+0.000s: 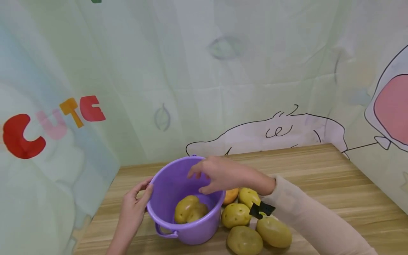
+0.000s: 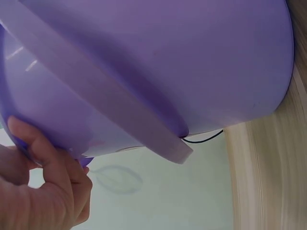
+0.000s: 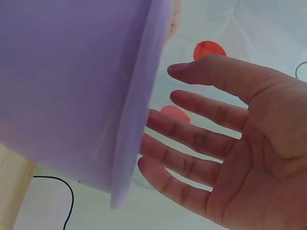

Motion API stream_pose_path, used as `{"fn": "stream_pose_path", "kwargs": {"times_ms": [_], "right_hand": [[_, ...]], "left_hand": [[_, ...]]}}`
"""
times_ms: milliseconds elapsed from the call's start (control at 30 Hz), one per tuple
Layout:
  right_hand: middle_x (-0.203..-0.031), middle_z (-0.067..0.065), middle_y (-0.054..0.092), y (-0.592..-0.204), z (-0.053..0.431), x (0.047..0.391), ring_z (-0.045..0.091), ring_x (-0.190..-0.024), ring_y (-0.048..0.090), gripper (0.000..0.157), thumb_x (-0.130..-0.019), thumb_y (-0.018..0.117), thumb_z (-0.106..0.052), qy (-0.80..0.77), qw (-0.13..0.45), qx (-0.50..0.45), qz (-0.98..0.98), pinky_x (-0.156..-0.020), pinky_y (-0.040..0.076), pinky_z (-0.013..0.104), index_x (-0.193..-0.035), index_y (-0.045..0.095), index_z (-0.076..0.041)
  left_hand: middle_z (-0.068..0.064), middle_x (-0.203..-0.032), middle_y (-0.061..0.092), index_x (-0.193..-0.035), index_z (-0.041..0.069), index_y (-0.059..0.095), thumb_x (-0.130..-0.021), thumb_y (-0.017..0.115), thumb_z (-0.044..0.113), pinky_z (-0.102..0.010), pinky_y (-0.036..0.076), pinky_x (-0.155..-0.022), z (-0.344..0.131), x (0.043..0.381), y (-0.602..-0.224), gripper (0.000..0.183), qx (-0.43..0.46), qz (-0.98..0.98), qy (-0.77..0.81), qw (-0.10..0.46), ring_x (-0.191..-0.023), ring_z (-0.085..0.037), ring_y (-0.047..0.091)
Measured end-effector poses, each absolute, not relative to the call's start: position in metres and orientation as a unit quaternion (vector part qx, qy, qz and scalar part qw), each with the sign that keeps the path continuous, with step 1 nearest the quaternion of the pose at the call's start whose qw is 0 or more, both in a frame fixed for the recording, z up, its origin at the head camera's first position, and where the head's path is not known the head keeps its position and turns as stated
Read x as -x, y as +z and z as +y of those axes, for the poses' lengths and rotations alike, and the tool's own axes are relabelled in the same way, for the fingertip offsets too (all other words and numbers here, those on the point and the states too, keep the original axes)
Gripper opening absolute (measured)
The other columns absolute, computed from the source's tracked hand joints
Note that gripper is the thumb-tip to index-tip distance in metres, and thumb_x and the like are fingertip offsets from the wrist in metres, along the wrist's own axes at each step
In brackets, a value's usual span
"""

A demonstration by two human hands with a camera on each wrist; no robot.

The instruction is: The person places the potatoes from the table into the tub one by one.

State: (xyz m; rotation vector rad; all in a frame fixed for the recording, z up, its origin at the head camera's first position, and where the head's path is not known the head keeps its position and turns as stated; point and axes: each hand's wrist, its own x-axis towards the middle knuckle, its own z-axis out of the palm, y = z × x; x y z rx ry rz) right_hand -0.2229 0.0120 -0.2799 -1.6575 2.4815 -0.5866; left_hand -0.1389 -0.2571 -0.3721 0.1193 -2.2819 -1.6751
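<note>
A purple bucket (image 1: 204, 230) stands on the wooden table with yellow-brown potatoes (image 1: 188, 209) at its bottom. My left hand (image 1: 135, 203) grips the bucket's rim on the left side, thumb and fingers either side of the edge. In the left wrist view, the left hand (image 2: 48, 182) shows its fingers curled at the rim, near the bucket's handle (image 2: 105, 91). Over the bucket's mouth hovers my right hand (image 1: 220, 175), holding nothing. The right wrist view shows the right hand (image 3: 230, 129) with spread fingers and a bare palm beside the rim.
Right of the bucket lie several more potatoes (image 1: 244, 241) and a round orange item (image 1: 231, 196), partly hidden behind the bucket. A small black piece (image 1: 262, 209) shows beneath the right sleeve (image 1: 306, 209). A printed curtain (image 1: 191, 71) hangs behind the wooden table (image 1: 318, 170).
</note>
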Motion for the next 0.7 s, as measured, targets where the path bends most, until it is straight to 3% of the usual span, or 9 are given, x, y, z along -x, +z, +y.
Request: {"fn": "stream_pose_path", "kwargs": {"times_ms": [400,700], "right_hand": [[-0.107,0.003,0.069,-0.287,0.023,0.228,0.010,-0.092,0.063,0.034,-0.089,0.074,-0.011,-0.242,0.054,0.546,0.800,-0.078,0.055,0.017,-0.122,0.067,-0.008],[-0.110,0.004,0.069,-0.287,0.040,0.234,0.015,-0.090,0.064,0.030,-0.089,0.071,-0.007,-0.298,0.043,0.553,0.777,-0.074,0.057,0.020,-0.119,0.067,-0.004]], "left_hand": [[-0.020,-0.116,0.053,-0.136,-0.006,0.056,-0.105,0.055,0.020,-0.031,0.064,-0.063,-0.255,0.138,-0.372,0.040,-0.039,-0.797,-0.582,0.156,-0.068,-0.016,0.071],[-0.021,-0.114,0.053,-0.135,-0.006,0.057,-0.105,0.055,0.019,-0.030,0.064,-0.062,-0.252,0.137,-0.370,0.039,-0.039,-0.794,-0.585,0.160,-0.068,-0.015,0.070]]}}
